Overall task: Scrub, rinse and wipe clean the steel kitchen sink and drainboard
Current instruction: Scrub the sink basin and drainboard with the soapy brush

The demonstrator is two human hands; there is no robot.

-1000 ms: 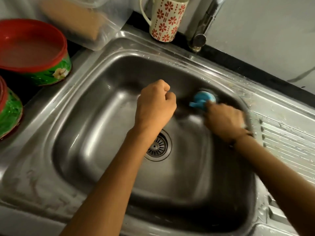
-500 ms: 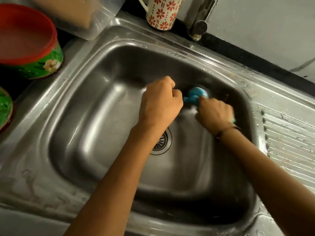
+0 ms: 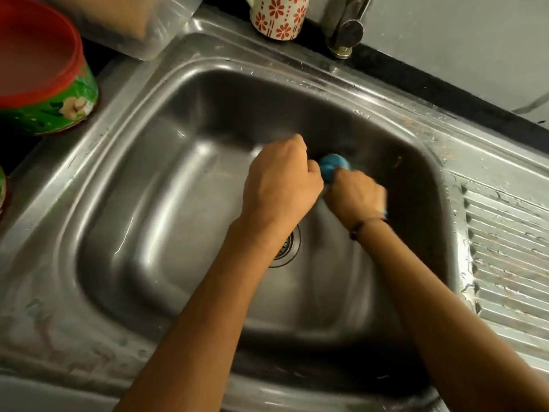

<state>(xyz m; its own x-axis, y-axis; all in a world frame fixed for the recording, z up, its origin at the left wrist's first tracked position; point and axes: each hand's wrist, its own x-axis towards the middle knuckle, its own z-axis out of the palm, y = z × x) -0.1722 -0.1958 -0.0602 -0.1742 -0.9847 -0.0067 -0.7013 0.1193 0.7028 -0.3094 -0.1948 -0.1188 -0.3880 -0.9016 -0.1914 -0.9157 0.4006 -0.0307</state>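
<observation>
Steel basin walls hem in the work: the sink [image 3: 154, 221] is deep, and the blue scrubber [image 3: 334, 166] sits low against its far wall, just right of centre. The right hand [image 3: 356, 197] grips the scrubber from the near side, fingers curled over it and blurred, so the exact hold is probably a full wrap. The left hand [image 3: 280, 185] hovers just left of the scrubber as a loose fist, seemingly holding nothing. Brown grime [image 3: 396, 163] clings to the far right corner, to the right of the scrubber. The drain [image 3: 286, 248] lies nearer, under the left wrist. Rightward the ridged drainboard [image 3: 511, 248] waits, wet and speckled.
</observation>
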